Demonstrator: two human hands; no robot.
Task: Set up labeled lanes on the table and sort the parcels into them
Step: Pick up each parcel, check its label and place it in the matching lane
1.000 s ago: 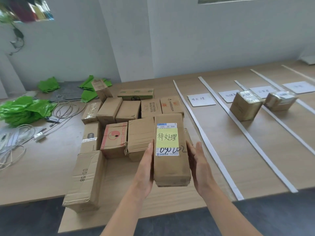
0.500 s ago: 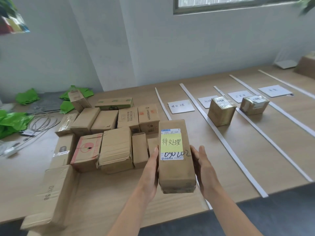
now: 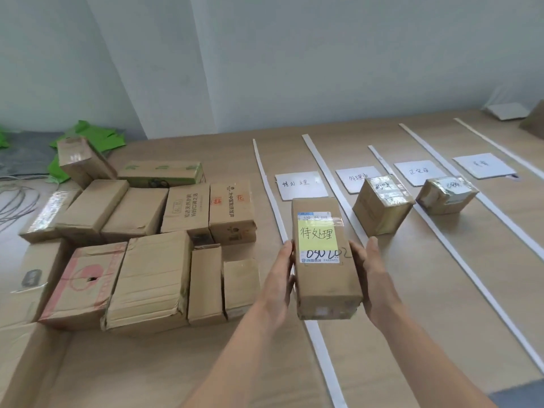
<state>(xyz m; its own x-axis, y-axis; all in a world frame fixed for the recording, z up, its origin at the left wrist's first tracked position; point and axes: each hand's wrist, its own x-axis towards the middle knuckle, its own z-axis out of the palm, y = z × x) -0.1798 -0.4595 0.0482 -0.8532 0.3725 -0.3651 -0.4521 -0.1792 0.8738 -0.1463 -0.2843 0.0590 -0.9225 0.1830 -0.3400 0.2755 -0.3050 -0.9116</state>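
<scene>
The lanes look set up: white strips [image 3: 459, 257] run from the table's [image 3: 435, 307] far edge towards the front, with four paper sheets [image 3: 300, 185] lettered by hand between them. Two parcels [image 3: 382, 207] are already placed, one by the second sheet and one by the third. I am holding a long parcel [image 3: 323, 284] in the air above the front of the leftmost lane. My left hand [image 3: 276, 278] and right hand [image 3: 374, 275] press flat on its long sides with straight fingers; I cannot see the thumbs. Its yellow note [image 3: 317, 238] seems to match the first sheet's writing, so I judge it belongs there. Most of the sorting remains, with a big pile of boxes [image 3: 147, 245] waiting on the left side.
</scene>
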